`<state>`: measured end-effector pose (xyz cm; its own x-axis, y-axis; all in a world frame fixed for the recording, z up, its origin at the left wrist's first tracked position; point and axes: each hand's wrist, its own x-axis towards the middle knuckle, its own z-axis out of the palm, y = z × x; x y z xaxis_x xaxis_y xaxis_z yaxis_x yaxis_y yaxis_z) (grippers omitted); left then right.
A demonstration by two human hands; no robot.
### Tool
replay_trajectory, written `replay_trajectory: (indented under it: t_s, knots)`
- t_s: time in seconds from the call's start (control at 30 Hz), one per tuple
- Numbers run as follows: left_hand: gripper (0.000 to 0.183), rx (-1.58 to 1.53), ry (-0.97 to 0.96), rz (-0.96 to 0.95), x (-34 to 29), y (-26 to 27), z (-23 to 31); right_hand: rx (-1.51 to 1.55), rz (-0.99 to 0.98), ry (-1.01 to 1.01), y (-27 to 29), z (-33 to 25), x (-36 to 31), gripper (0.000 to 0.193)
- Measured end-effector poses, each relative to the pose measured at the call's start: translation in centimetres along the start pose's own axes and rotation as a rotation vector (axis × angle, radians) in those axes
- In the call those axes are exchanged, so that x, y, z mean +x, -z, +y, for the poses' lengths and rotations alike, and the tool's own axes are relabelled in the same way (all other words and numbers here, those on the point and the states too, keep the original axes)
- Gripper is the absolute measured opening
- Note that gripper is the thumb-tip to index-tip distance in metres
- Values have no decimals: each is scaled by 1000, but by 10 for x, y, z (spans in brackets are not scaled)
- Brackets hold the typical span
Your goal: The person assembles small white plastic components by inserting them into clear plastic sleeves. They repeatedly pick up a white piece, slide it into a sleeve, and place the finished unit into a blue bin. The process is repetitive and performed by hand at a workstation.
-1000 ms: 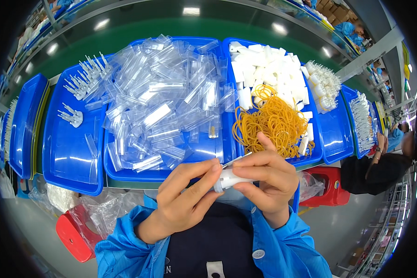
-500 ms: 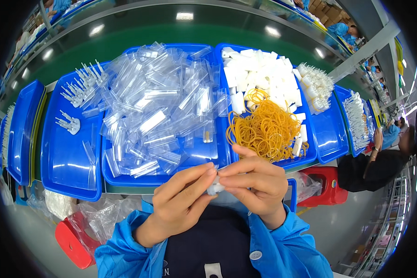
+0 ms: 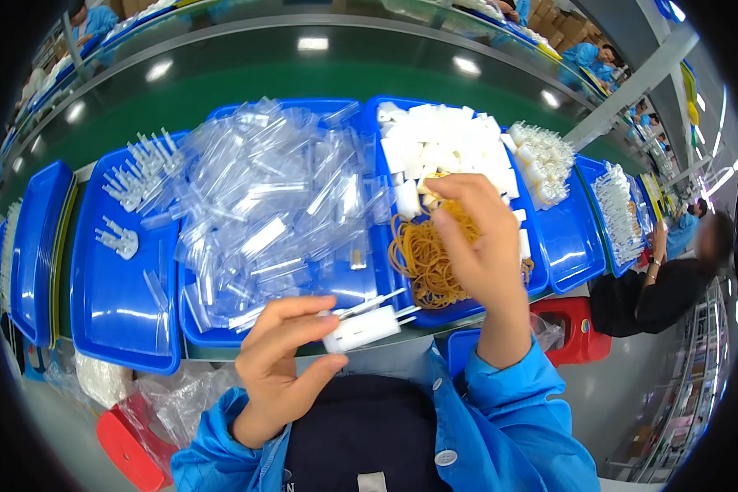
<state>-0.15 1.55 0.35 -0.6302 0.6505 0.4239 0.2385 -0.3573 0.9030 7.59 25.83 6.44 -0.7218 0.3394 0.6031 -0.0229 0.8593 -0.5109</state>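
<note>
My left hand (image 3: 285, 361) pinches a white plastic block with thin prongs (image 3: 369, 328) between thumb and fingers, in front of the trays. Its prongs point right. My right hand (image 3: 488, 246) reaches over a heap of yellow-brown rubber bands (image 3: 422, 261), thumb and index finger apart, with nothing visible between them. Part of the heap is hidden under that hand. White plastic pieces (image 3: 443, 135) lie behind the bands in the same blue tray (image 3: 543, 275).
A large pile of clear plastic sleeves (image 3: 262, 193) fills the middle blue tray. Pronged white parts (image 3: 143, 172) stand in the left tray (image 3: 123, 316); banded bundles (image 3: 541, 160) lie at right. Red stools (image 3: 127, 447) flank me. A person in dark clothing (image 3: 660, 299) is at far right.
My hands have parted. The right one has moved up and right to the rubber bands; the left has moved slightly left and down, and the pronged white block now shows in it.
</note>
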Motion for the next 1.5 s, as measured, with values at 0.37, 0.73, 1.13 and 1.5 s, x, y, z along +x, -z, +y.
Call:
replay_trajectory:
  t_s: [0.37, 0.73, 1.13, 1.5]
  knots:
    - [49, -98, 100, 69, 11, -18, 3, -404, 16, -478, 112, 100, -47, 18]
    - [49, -39, 84, 113, 14, -27, 1, -515, -101, -501, 81, 101, -64, 21]
    - [46, 13, 28, 72, 11, -27, 0, -228, 396, -211, 63, 53, -58, 18]
    - [49, 15, 36, 94, 9, -22, 4, 688, 136, -332, 0, -23, -60, 12]
